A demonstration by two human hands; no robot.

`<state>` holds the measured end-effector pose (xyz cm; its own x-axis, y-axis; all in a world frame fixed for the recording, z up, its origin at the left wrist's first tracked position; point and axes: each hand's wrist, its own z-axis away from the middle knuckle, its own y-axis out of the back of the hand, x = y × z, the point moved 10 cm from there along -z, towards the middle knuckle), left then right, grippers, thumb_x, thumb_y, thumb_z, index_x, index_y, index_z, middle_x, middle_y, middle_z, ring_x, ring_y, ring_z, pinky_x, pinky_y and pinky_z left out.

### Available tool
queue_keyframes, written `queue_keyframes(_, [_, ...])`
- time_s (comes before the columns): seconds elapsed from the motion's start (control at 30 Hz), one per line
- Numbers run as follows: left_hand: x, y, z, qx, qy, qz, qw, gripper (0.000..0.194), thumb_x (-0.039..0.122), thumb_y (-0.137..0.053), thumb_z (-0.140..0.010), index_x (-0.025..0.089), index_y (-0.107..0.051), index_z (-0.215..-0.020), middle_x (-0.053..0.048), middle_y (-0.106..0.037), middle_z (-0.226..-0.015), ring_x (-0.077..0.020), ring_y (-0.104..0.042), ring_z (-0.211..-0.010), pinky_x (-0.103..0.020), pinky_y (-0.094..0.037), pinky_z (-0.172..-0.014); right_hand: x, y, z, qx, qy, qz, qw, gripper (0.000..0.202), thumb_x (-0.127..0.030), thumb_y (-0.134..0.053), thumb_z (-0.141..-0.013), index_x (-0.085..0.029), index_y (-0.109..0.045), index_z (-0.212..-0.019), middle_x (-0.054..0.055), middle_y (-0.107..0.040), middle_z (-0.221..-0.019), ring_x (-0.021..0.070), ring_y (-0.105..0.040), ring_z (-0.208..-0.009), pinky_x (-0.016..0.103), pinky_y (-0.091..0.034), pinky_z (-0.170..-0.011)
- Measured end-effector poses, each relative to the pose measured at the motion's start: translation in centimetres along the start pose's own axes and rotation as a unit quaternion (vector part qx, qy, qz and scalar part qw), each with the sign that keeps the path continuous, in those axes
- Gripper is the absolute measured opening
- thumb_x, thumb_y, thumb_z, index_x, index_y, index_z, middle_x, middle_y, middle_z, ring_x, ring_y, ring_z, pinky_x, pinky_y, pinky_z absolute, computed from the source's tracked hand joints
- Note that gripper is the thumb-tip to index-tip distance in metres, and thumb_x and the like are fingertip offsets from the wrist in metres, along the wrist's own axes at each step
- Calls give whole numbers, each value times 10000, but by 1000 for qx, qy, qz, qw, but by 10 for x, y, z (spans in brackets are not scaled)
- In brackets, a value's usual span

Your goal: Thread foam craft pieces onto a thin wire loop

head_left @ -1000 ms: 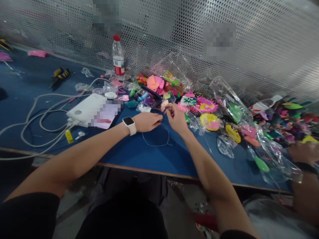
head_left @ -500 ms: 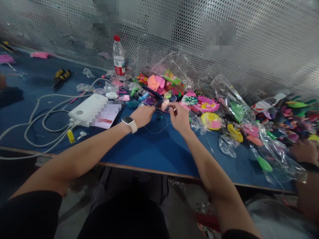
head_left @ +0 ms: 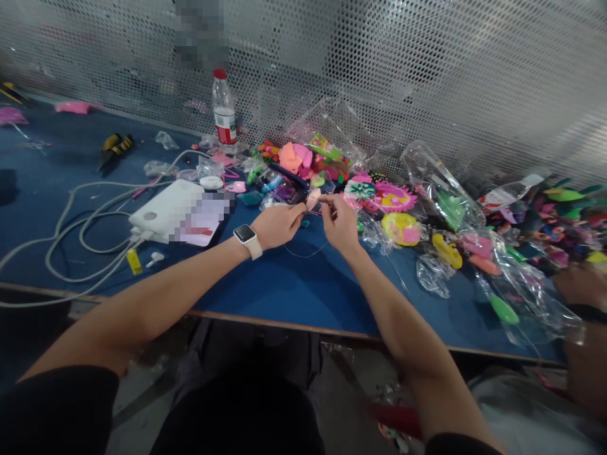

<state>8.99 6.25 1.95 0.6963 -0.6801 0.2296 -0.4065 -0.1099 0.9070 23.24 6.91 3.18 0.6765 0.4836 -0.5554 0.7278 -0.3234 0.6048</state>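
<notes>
A small pale pink piece (head_left: pixel 313 199) is held up between my two hands over the blue table (head_left: pixel 275 284). My right hand (head_left: pixel 340 221) pinches it at its right side with thumb and forefinger. From the left, my left hand (head_left: pixel 279 225), with a watch (head_left: pixel 245 234) at the wrist, reaches to its lower edge; the fingers are pressed together, and what they grip is too small to make out. A thin thread (head_left: pixel 303 254) loops down below my hands. Beneath them lies a small teal bit (head_left: pixel 306 224).
Colourful foam pieces and clear bags (head_left: pixel 434 278) spread behind and right. At left are a white power bank (head_left: pixel 164 212), phone (head_left: pixel 208 221), cables, pliers (head_left: pixel 114 150) and earphone. A bottle (head_left: pixel 224 114) stands by the mesh panel (head_left: pixel 294 57). Another person's hand (head_left: pixel 581 284) is far right.
My left hand has moved right, up to the pale pink piece, and now partly covers the thread loop. My right hand has stayed nearly in place.
</notes>
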Motion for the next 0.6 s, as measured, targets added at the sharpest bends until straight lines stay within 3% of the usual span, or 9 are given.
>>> queue_keyframes(0.13, [-3, 3, 0, -5, -1, -16, 1000, 334, 295, -425, -1100, 153, -687, -1251, -135, -797, -983, -249, -726, -815, -343, -439, -678, 0, 3, 1, 4, -3, -21, 1000, 255, -362, -460, -1068, -258, -677, -1153, 91, -772, -1056, 239, -689, -813, 428, -542, -825])
queue_keyframes(0.33, [0, -2, -1, -51, -32, -77, 995, 408, 435, -467, -1118, 186, -750, -964, -102, -794, -937, -240, -731, -845, -324, -409, -673, -3, -3, 1, -13, 12, -26, 1000, 238, -321, -479, -1062, -256, -694, -1140, 91, -770, -1108, 229, -690, -868, 401, -548, -821])
queue_keyframes(0.4, [-2, -11, 0, -65, -24, -65, 996, 381, 435, -476, -1118, 187, -758, -1054, -94, -796, -981, -243, -742, -881, -323, -426, -678, -5, -6, 1, -19, 30, -25, 999, 235, -310, -484, -1060, -250, -697, -1137, 83, -778, -1103, 209, -680, -828, 386, -549, -803])
queue_keyframes(0.53, [2, -29, 3, -85, -30, -51, 995, 409, 460, -573, -1078, 180, -684, -1354, -110, -748, -1270, -272, -746, -1058, -338, -491, -711, -5, -13, 2, -20, 52, -27, 998, 203, -288, -516, -1044, -237, -705, -1097, 69, -793, -1038, 191, -657, -753, 375, -543, -776])
queue_keyframes(0.6, [6, -36, 5, -107, -40, -59, 992, 384, 415, -593, -1067, 188, -684, -1363, -108, -721, -1310, -284, -737, -1108, -348, -508, -718, -4, -17, 3, -25, 56, -25, 998, 194, -272, -526, -1039, -237, -710, -1089, 63, -794, -1030, 181, -639, -710, 368, -534, -746])
